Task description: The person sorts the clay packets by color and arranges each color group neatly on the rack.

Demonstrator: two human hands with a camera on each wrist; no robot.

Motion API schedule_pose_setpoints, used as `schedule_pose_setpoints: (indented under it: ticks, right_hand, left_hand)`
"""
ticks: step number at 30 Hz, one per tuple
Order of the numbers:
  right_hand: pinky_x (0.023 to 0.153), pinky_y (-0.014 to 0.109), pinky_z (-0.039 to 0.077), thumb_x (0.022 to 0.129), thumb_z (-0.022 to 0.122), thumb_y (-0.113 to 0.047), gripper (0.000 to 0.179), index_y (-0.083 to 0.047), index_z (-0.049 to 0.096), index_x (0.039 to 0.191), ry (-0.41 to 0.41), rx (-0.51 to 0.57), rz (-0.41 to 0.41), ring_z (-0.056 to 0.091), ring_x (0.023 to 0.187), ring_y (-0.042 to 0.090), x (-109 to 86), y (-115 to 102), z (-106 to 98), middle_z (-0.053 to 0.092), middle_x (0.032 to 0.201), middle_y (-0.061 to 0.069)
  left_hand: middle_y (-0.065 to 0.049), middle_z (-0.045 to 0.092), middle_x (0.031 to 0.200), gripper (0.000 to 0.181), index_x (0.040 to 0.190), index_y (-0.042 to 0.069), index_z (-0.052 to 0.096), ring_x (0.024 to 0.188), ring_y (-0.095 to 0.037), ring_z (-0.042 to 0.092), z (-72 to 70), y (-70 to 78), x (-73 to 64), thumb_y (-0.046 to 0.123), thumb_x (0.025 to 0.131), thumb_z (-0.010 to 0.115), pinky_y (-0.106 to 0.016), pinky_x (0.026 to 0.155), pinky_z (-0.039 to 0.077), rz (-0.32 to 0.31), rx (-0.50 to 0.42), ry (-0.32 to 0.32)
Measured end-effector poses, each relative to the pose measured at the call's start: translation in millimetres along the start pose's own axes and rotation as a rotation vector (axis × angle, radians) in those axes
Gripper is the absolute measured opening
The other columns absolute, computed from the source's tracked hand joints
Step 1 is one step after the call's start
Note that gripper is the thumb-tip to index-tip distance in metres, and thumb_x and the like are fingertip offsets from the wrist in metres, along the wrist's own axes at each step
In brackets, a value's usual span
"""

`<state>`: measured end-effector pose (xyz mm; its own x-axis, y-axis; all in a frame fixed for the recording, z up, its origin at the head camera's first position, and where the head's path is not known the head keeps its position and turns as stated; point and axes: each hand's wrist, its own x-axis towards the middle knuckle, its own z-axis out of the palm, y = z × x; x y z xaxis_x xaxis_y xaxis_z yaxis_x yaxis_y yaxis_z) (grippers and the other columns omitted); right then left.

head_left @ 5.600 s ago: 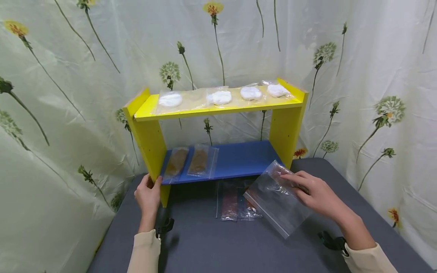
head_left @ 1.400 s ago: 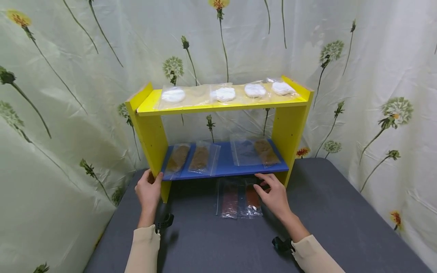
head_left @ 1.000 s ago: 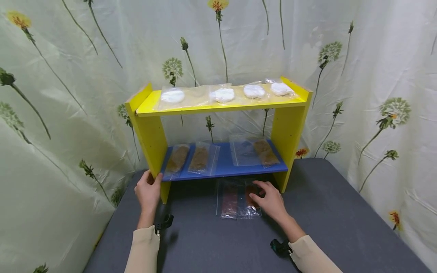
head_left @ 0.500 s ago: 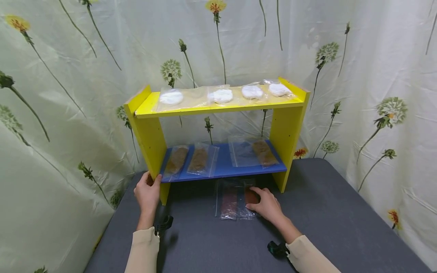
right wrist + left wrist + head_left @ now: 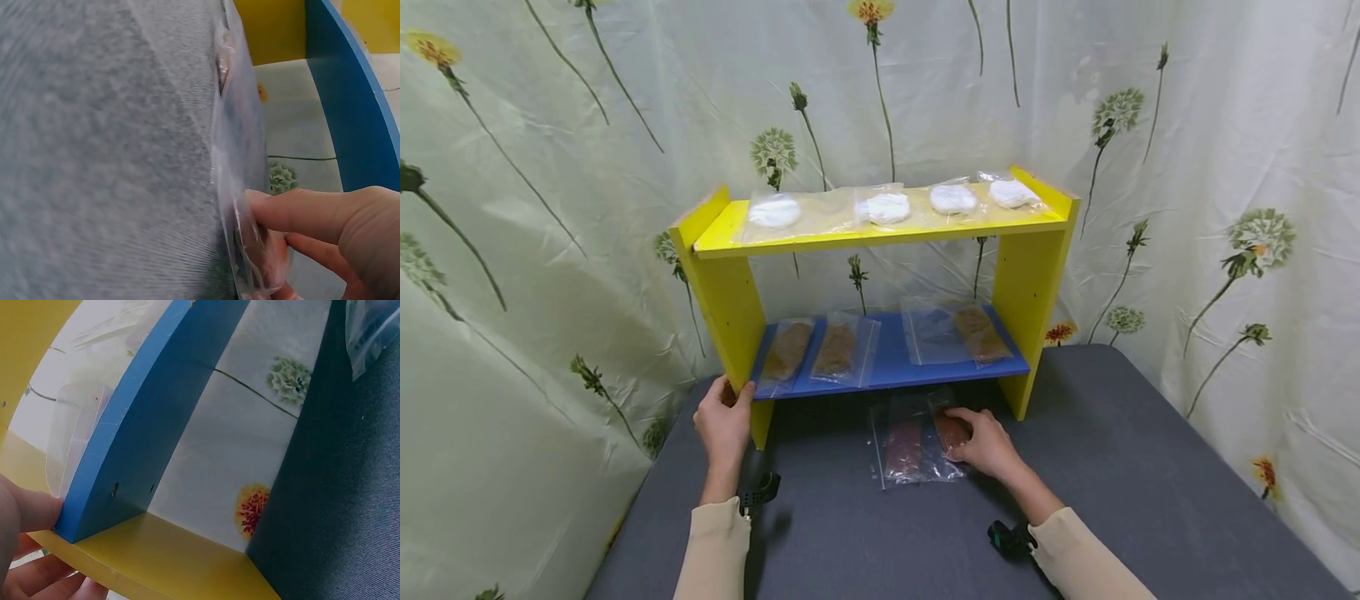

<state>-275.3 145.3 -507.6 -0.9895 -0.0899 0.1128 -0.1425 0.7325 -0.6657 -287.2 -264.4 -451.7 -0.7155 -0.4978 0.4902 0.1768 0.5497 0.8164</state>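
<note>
My left hand point(image 5: 724, 429) grips the left side of a yellow-and-blue shelf unit point(image 5: 718, 304). In the left wrist view its thumb point(image 5: 31, 509) presses the blue board's end while the fingers lie behind the yellow side panel. Below the blue board, my right hand point(image 5: 988, 448) pinches a clear zip bag with reddish-brown contents point(image 5: 950, 429). The right wrist view shows thumb and fingers on the bag's edge point(image 5: 240, 156), close to the dark cloth. Beside it, partly overlapped, lies another zip bag with dull pinkish-red contents point(image 5: 903, 446).
Three bags with brown contents point(image 5: 835, 350) rest on the blue board point(image 5: 891, 333), two left and one right. Several bags with white round contents point(image 5: 887, 208) line the yellow top board point(image 5: 827, 242). A dark grey cloth point(image 5: 865, 533) covers the table; a flowered curtain point(image 5: 925, 100) hangs behind.
Earlier my right hand held a bag at the right; a brown one now lies on the blue board's right end. The hand has moved down and taken the reddish-brown bag, tilting it. My left hand stays put.
</note>
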Motion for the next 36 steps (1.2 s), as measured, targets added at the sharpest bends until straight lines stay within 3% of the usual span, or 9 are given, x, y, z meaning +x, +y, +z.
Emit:
schedule_pose_setpoints:
  ticks: [3,7,9,13,17,23,26,31,36]
  right_hand:
    - [0.063,0.038,0.041,0.067,0.092,-0.012,0.072,-0.022,0.065,0.134,-0.022,0.015,-0.008,0.05,0.083,0.026,0.9,-2,-4,0.055,0.104,0.009]
    - [0.068,0.038,0.048,0.069,0.091,-0.008,0.07,-0.02,0.066,0.133,-0.062,0.053,-0.024,0.057,0.099,0.029,2.8,-3,-10,0.061,0.122,0.013]
    - [0.067,0.038,0.05,0.072,0.089,-0.007,0.067,-0.018,0.066,0.134,-0.09,0.079,-0.028,0.06,0.095,0.029,4.0,-3,-14,0.062,0.127,0.012]
    - [0.062,0.035,0.048,0.082,0.081,-0.006,0.055,-0.018,0.066,0.134,-0.122,0.109,-0.058,0.058,0.079,0.022,3.8,-4,-25,0.066,0.117,0.009]
    - [0.062,0.036,0.045,0.091,0.072,-0.006,0.047,-0.016,0.064,0.136,-0.156,0.073,-0.145,0.055,0.07,0.017,1.0,-7,-39,0.067,0.117,0.008]
    - [0.081,0.041,0.051,0.095,0.068,-0.007,0.046,-0.016,0.061,0.14,-0.211,-0.062,-0.29,0.061,0.099,0.019,-5.1,-15,-54,0.064,0.13,0.006]
    - [0.082,0.042,0.053,0.095,0.068,-0.006,0.044,-0.017,0.063,0.138,-0.23,-0.121,-0.362,0.061,0.103,0.021,-7.7,-21,-58,0.065,0.128,0.005]
    - [0.081,0.038,0.054,0.094,0.069,-0.004,0.045,-0.022,0.065,0.135,-0.252,-0.128,-0.434,0.062,0.102,0.018,-12.8,-29,-62,0.066,0.122,0.0]
    - [0.079,0.033,0.055,0.093,0.071,-0.004,0.046,-0.024,0.066,0.134,-0.215,-0.09,-0.513,0.062,0.099,0.012,-15.7,-36,-64,0.067,0.118,-0.005]
  left_hand:
    - [-0.013,0.074,0.109,0.034,0.123,0.01,0.071,0.092,-0.028,0.07,-0.1,0.6,1.1,0.027,0.093,0.075,-0.021,0.069,0.047,-0.003,0.004,0.001]
    - [-0.014,0.073,0.111,0.035,0.124,0.01,0.07,0.093,-0.029,0.07,0.3,2.3,2.9,0.029,0.094,0.074,-0.03,0.074,0.051,-0.011,-0.002,-0.005]
    - [-0.014,0.073,0.111,0.036,0.124,0.01,0.07,0.094,-0.03,0.069,0.8,2.9,3.8,0.029,0.094,0.073,-0.037,0.076,0.054,-0.016,-0.006,-0.007]
    - [-0.013,0.073,0.111,0.036,0.125,0.011,0.07,0.094,-0.03,0.069,2.4,3.8,4.8,0.029,0.094,0.073,-0.048,0.079,0.055,-0.018,-0.017,-0.018]
    - [-0.012,0.073,0.11,0.035,0.125,0.012,0.07,0.093,-0.028,0.069,3.1,3.8,4.7,0.029,0.094,0.073,-0.044,0.078,0.055,-0.016,-0.021,-0.022]
    - [-0.014,0.073,0.11,0.035,0.124,0.01,0.07,0.093,-0.028,0.069,1.5,2.1,1.4,0.027,0.094,0.074,-0.027,0.073,0.05,-0.024,-0.004,-0.019]
    - [-0.014,0.073,0.11,0.035,0.124,0.01,0.07,0.094,-0.029,0.069,1.4,1.3,1.2,0.028,0.094,0.074,-0.024,0.072,0.049,-0.019,-0.004,-0.016]
    - [-0.013,0.073,0.11,0.035,0.123,0.011,0.07,0.093,-0.028,0.07,0.4,0.6,1.0,0.028,0.094,0.074,-0.024,0.072,0.048,-0.018,0.004,-0.011]
    - [-0.013,0.073,0.109,0.034,0.123,0.01,0.07,0.093,-0.028,0.069,-1.1,1.5,1.4,0.026,0.094,0.074,-0.027,0.073,0.049,-0.018,0.012,-0.016]
